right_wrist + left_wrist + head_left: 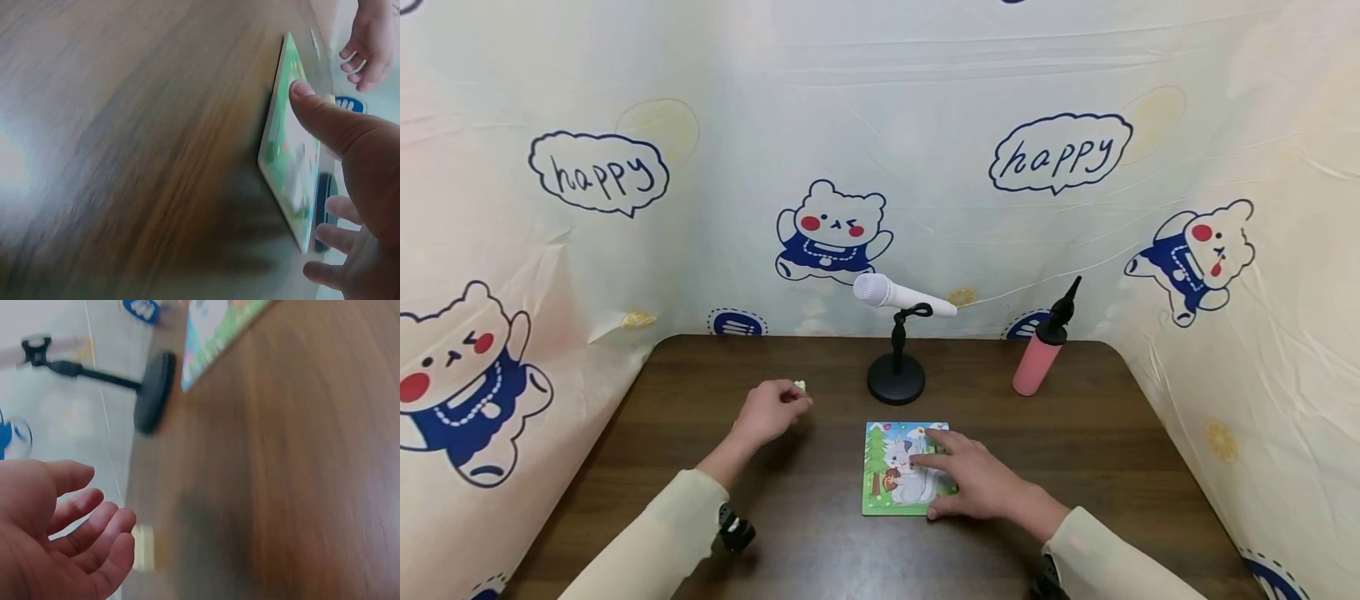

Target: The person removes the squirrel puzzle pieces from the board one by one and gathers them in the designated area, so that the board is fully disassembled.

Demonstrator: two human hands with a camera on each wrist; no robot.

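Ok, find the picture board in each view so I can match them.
Head: picture board below centre, slightly right, partly under the right hand.
Left wrist: picture board at the top edge, cut off.
Right wrist: picture board right of centre, partly behind that hand.
Shared landmark: left hand, left of centre in head, lower left in left wrist, upper right in right wrist.

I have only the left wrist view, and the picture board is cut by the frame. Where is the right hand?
Observer: The right hand is spread over the right side of the picture board.
Operator: What is drawn on this board?
Observer: A grey cartoon animal, with a green tree to its left.
Operator: The microphone is also cut for me. To which side does its round head point?
Observer: In the head view, it points left.
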